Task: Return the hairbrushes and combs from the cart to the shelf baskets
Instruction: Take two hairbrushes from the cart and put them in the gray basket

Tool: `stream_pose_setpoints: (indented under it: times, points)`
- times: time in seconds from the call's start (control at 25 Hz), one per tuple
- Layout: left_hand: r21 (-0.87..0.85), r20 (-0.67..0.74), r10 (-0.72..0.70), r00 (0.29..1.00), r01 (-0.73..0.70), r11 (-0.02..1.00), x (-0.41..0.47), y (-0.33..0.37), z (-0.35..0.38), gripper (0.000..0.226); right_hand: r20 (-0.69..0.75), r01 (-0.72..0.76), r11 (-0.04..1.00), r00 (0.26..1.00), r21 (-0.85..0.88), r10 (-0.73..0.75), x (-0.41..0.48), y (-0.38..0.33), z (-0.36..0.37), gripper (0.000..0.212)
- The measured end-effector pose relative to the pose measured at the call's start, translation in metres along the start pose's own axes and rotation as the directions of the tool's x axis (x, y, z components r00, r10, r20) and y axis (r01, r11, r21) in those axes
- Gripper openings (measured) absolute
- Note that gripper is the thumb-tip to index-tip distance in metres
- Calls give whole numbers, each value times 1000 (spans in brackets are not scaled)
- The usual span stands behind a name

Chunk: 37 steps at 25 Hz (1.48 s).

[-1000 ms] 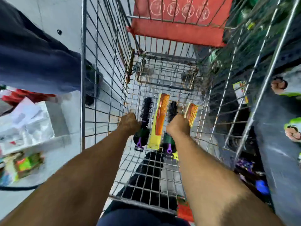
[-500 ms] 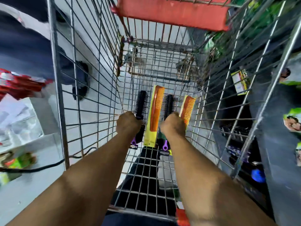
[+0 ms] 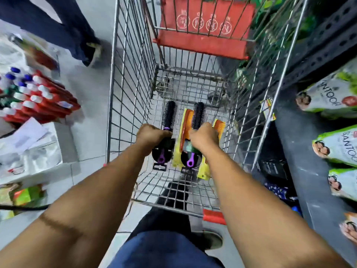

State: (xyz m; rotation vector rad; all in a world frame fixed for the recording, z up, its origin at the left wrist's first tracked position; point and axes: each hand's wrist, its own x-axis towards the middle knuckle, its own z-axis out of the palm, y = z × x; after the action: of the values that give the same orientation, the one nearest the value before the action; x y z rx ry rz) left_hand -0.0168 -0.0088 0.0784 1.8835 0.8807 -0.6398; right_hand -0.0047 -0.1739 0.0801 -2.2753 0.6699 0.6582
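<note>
Both arms reach down into a wire shopping cart (image 3: 133,89). My left hand (image 3: 149,135) is closed around the handle of a black round hairbrush (image 3: 169,115) with a purple end, lifted off the cart floor. My right hand (image 3: 202,137) grips a second black round hairbrush (image 3: 198,115) of the same kind, also raised. Under the brushes lie an orange comb on a yellow card (image 3: 186,120) and a second orange comb (image 3: 220,125), partly hidden by my right hand.
A red child-seat flap (image 3: 204,26) closes the cart's far end. To the right stands a dark metal shelf (image 3: 313,144) with green-and-white pouches (image 3: 336,144). On the left are red tubes with white caps (image 3: 38,99), papers, and another person's dark trouser legs (image 3: 63,28).
Both hands have closed on the two round brushes and raised them off the cart floor. The combs stay where they were.
</note>
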Motion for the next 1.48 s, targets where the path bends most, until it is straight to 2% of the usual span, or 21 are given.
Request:
stream_pose_setpoints:
  times: [0.2, 0.44, 0.6, 0.72, 0.84, 0.92, 1.0, 1.04, 1.12, 1.36, 1.48]
  points:
    - [-63, 23, 36, 999, -35, 997, -53, 39, -26, 34, 7, 67, 995, 998, 69, -68, -43, -21, -52, 24]
    - [-243, 122, 213, 969, -179, 953, -131, 88, -16, 26, -159, 126, 959, 983, 255, -87, -95, -1, -127, 34]
    - [-310, 270, 291, 918, -204, 929, -181, 120, 13, 30, -269, 206, 904, 957, 376, -106, -127, 26, -175, 22]
    - [-339, 379, 374, 847, -249, 907, -233, 146, 45, 45, -390, 246, 867, 919, 434, -66, -158, 60, -218, 26]
    - [-312, 430, 439, 789, -326, 892, -281, 164, 78, 30, -462, 301, 789, 886, 536, -24, -187, 98, -254, 22]
    - [-317, 486, 471, 737, -353, 880, -312, 173, 101, 21, -510, 318, 765, 860, 560, 16, -207, 123, -278, 27]
    - [-320, 543, 490, 683, -370, 872, -342, 178, 125, 24, -549, 322, 752, 833, 576, 64, -226, 148, -300, 35]
    - [-326, 569, 496, 656, -374, 868, -355, 180, 136, 28, -566, 329, 739, 820, 587, 85, -235, 159, -310, 31]
    - [-305, 638, 501, 584, -406, 861, -386, 187, 168, 32, -624, 346, 713, 765, 610, 162, -260, 190, -335, 21]
    - [-283, 777, 507, 374, -512, 811, -471, 212, 261, 12, -756, 322, 752, 562, 575, 337, -318, 266, -395, 26]
    - [-236, 837, 457, 302, -554, 799, -505, 223, 306, 12, -762, 277, 768, 521, 577, 385, -328, 302, -427, 20]
